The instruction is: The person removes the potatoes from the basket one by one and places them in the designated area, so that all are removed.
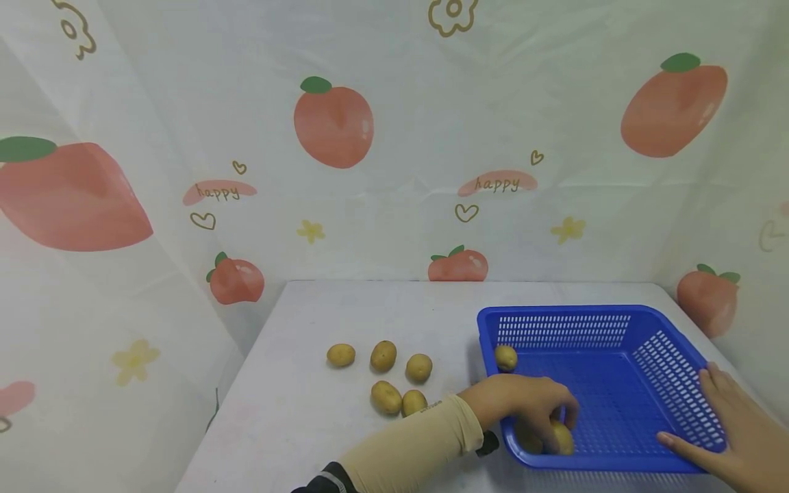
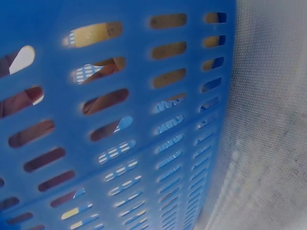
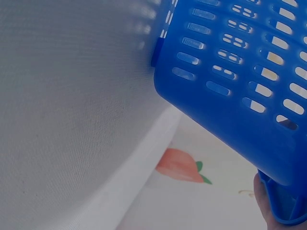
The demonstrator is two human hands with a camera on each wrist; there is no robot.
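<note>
In the head view, my left hand (image 1: 547,404) reaches over the left wall of a blue plastic basket (image 1: 592,463), its curled fingers holding a potato (image 1: 564,438) low in the front left corner. Beside that one lies another potato (image 1: 527,437), partly covered by the hand. A third potato (image 1: 506,357) sits further back against the left wall. My right hand (image 1: 748,428) rests on the basket's right rim near the front corner, fingers and thumb spread and fairly straight. Through the basket's slots, the left wrist view shows parts of the fingers and yellowish potato skin.
Several loose potatoes (image 1: 386,397) lie on the white tabletop (image 1: 277,424) left of the basket, some close to my left forearm. A fruit-printed cloth (image 1: 394,205) hangs behind and at both sides of the table.
</note>
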